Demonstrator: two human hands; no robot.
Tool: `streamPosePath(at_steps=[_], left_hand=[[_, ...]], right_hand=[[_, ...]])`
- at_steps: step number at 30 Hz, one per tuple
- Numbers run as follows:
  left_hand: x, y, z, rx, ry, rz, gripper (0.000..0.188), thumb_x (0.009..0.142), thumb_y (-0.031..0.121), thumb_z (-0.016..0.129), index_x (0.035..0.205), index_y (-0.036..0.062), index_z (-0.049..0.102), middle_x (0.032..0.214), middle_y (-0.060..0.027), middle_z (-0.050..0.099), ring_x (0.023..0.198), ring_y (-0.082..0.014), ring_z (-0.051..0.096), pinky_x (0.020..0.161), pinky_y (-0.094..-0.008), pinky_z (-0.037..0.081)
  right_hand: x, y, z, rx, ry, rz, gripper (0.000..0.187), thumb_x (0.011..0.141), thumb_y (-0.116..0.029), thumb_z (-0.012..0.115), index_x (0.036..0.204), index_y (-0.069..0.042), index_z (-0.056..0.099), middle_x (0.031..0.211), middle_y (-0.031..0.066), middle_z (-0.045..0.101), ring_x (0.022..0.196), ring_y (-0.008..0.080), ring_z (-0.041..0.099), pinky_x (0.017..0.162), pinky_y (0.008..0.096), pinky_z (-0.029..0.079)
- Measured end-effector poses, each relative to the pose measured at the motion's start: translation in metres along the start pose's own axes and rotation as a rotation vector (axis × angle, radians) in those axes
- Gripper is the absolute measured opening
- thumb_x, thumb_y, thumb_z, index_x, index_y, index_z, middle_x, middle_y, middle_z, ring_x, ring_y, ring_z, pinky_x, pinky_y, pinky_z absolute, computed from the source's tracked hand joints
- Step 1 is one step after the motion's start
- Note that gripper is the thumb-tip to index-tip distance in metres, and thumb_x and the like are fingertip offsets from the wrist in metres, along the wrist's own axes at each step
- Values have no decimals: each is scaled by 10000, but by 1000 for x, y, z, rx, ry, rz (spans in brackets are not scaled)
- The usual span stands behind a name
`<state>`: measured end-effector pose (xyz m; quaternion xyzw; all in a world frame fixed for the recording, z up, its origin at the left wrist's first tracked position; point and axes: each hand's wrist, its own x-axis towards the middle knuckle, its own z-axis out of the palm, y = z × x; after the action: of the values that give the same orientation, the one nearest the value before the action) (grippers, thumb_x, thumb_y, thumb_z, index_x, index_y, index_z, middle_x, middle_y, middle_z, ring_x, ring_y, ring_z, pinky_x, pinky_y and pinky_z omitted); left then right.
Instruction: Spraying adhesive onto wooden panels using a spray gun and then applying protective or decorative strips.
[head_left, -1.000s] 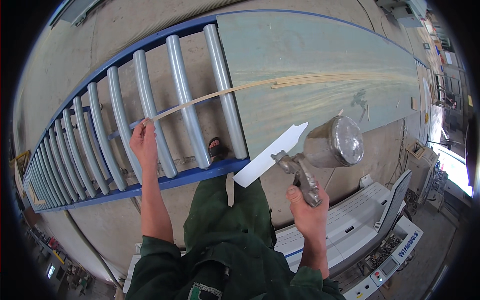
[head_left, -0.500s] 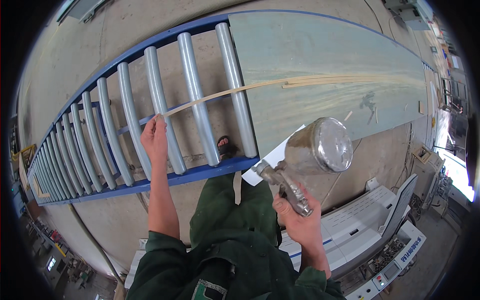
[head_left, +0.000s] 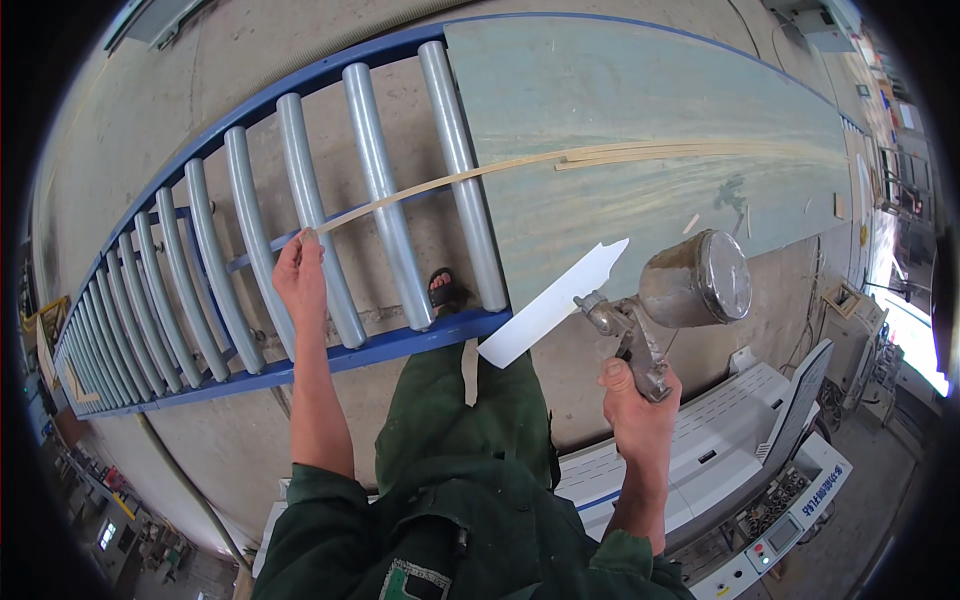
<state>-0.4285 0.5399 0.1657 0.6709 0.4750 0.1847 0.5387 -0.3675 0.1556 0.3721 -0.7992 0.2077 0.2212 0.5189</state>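
Between the pinched fingers of my left hand (head_left: 301, 268) is the near end of a long thin wooden strip (head_left: 430, 187). It runs right across the rollers onto the greenish board (head_left: 640, 90), where more strips (head_left: 640, 157) lie alongside it. My right hand (head_left: 640, 410) is wrapped round the handle of a metal spray gun (head_left: 625, 335), held over the floor beside the board's near edge. The gun's cup (head_left: 697, 280) is stained and points right; its nozzle faces left. Close to the nozzle, a white sheet (head_left: 555, 305) with one jagged end lies at the board's near corner.
Steel rollers (head_left: 305, 175) in a blue conveyor frame (head_left: 400, 338) stretch away to the left. Small wood scraps (head_left: 691, 224) lie on the board's right part. A white machine (head_left: 690, 440) with a control panel stands at the lower right.
My right hand has moved the spray gun to the right and slightly up, uncovering more of the white sheet. My left hand, still pinching the strip, has shifted slightly left.
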Motion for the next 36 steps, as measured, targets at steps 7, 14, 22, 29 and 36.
streamPosePath(at_steps=[7,14,22,29,36], left_hand=[[3,-7,-1,-12,-4,16,313,1019,217,680,1198,-35,732,848,-2,642,770,-54,541,687,-217,440],[2,-9,-4,-21,11,14,337,1023,280,703,1171,-20,742,858,1,642,803,-59,550,735,-215,453],[4,-11,-3,-21,-7,24,312,1036,288,685,1139,2,754,826,21,632,790,-57,535,746,-216,442],[5,-6,-8,-32,-7,3,309,1036,310,673,1053,15,762,813,14,649,786,-59,543,754,-230,455],[7,-10,-11,38,-18,29,273,1015,236,663,1066,-17,750,860,-10,677,814,-79,574,765,-236,469]], right_hand=[[12,5,-17,-2,93,-61,339,967,-332,781,927,-31,630,660,-7,575,469,58,429,431,247,312],[25,11,-32,-17,194,-70,311,981,-307,766,939,-33,625,686,4,600,462,61,446,418,243,330],[34,2,-48,-40,298,-56,327,992,-337,749,881,-51,636,624,-15,554,446,59,418,415,248,315],[27,-10,-46,-4,386,-58,326,993,-352,744,882,-54,671,573,-33,497,441,58,396,417,248,292],[9,-6,-52,6,287,43,235,956,-251,798,962,-49,678,693,-52,570,524,24,432,465,223,315]])
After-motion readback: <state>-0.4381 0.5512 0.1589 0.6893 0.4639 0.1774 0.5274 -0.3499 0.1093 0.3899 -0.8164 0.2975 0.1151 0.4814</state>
